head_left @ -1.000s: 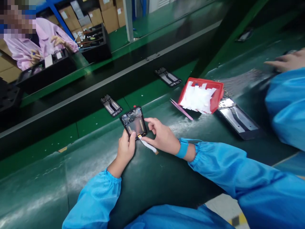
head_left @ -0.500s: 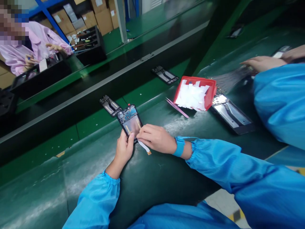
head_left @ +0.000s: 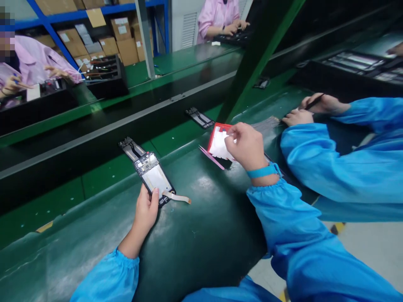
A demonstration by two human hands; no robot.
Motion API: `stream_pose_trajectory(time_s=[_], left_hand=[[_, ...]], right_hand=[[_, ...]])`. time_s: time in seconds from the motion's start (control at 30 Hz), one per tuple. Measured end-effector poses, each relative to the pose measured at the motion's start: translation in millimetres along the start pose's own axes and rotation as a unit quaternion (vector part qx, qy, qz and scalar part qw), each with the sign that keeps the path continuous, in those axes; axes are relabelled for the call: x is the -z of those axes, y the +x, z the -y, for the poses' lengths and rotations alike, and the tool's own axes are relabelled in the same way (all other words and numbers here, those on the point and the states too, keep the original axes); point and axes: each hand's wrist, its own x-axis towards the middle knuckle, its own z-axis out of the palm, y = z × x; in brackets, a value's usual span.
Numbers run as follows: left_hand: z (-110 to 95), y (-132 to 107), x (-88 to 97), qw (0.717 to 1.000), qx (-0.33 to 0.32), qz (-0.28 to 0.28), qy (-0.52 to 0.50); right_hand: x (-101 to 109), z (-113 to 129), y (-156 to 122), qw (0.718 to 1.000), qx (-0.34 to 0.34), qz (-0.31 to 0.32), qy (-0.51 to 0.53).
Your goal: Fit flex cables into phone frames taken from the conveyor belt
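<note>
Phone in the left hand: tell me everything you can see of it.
The phone is a slim, dark-edged slab with its inside exposed. A circuit board with metallic patches fills its far end; below lies a pale, shiny panel. A whitish ribbon with an orange-brown tip sticks out past the near right edge. The left hand grips the near left side, thumb over the face. The open face looks up, far end pointing up-left. Whether it touches the other phone beyond, I cannot tell.

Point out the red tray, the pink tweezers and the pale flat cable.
Red tray (head_left: pixel 223 125), head view: on its far rim.
Pink tweezers (head_left: pixel 214 160), head view: midway along their length.
Pale flat cable (head_left: pixel 177 197), head view: middle of the strip.
</note>
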Motion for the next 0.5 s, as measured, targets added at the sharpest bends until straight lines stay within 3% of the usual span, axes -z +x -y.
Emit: stream_pose_trajectory(time_s=[0.1,0.2,0.27,0.33,0.4,0.5], left_hand=[[-1,0,-1.3,1.000,0.000,-0.008,-0.025],[-4,-1,-3.6,0.997,0.004,-0.019,-0.073],[-8,-1,-4.8,0.992,0.011,-0.023,-0.121],[-14,-1,-5.3,0.983,0.030,-0.024,-0.178],[-19,-1,-5.0,0.968,0.068,-0.021,-0.242],[-24,0,-3.1,0.938,0.124,-0.038,-0.322]], right_hand=[[-4,-2,-2,0.996,0.025,-0.012,-0.085],[-12,39,-27,0.991,0.135,-0.003,-0.004],[-18,75,-55,0.954,0.263,0.077,0.124],[-24,104,-83,0.879,0.376,0.177,0.234],[-30,120,-105,0.830,0.407,0.219,0.313],[-37,125,-117,0.824,0.375,0.222,0.363]])
